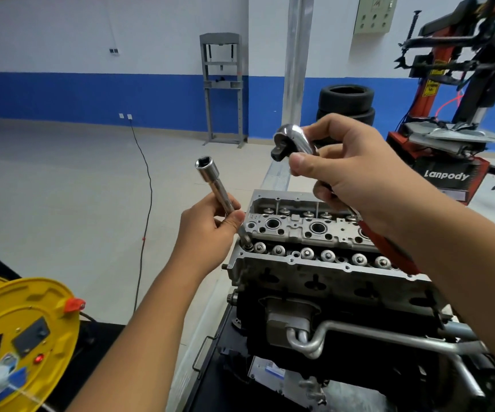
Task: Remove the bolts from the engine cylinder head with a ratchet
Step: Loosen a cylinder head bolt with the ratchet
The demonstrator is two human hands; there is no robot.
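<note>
The silver engine cylinder head (299,263) sits on a dark engine block at centre right, its valve springs and bolt holes showing. My left hand (210,230) pinches a long chrome extension with a socket (215,182), its open end tilted up and to the left. My right hand (350,171) grips the chrome ratchet (292,141) near its head, the square drive pointing left and down; its red handle runs down under my wrist. The socket and the ratchet are apart, both above the cylinder head's left end.
A yellow cable reel (23,337) stands at the lower left. A black cable (148,203) trails across the floor. Behind are a grey shop press (222,87), stacked tyres (345,104) and a red tyre changer (454,138).
</note>
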